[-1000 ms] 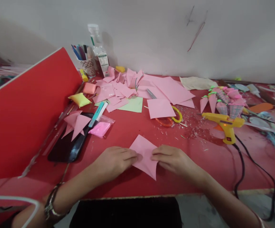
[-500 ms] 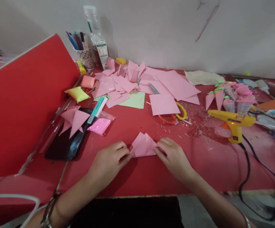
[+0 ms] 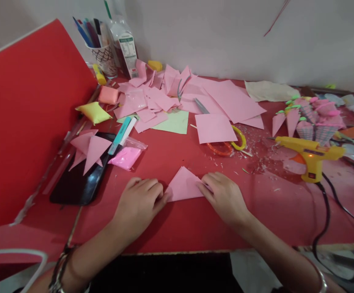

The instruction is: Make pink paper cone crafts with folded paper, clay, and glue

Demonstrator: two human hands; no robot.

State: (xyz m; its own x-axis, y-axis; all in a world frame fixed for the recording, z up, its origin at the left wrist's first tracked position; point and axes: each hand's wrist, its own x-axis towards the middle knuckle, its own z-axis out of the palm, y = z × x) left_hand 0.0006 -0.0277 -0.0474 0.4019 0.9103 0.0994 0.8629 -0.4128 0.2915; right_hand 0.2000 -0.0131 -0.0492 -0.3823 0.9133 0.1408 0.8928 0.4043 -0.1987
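Note:
A pink sheet of paper [image 3: 184, 185], folded into a triangle with its tip pointing away from me, lies on the red table [image 3: 177, 228]. At its left corner, my left hand [image 3: 141, 201] pinches the paper between thumb and curled fingers. My right hand [image 3: 224, 197] grips the opposite corner the same way. Beyond the paper, a pink square [image 3: 216, 128] rests over scissors with one orange and one yellow handle [image 3: 240, 138]. Left of my left hand are a pink clay packet [image 3: 126, 158] and a black phone [image 3: 75, 187] with folded pink pieces [image 3: 94, 152] on it.
A yellow glue gun [image 3: 313, 156], its light on, stands at right with a black cord [image 3: 326, 207]. Behind it are small decorated cones [image 3: 311, 116]. Pink paper scraps [image 3: 152, 101] cover the back. A cup of pens [image 3: 103, 59] and a bottle [image 3: 124, 49] stand by the wall.
The two upper points of the folded paper have come together into a single peak, and the triangle lies flatter. Both hands still hold its corners. The camera view has shifted slightly.

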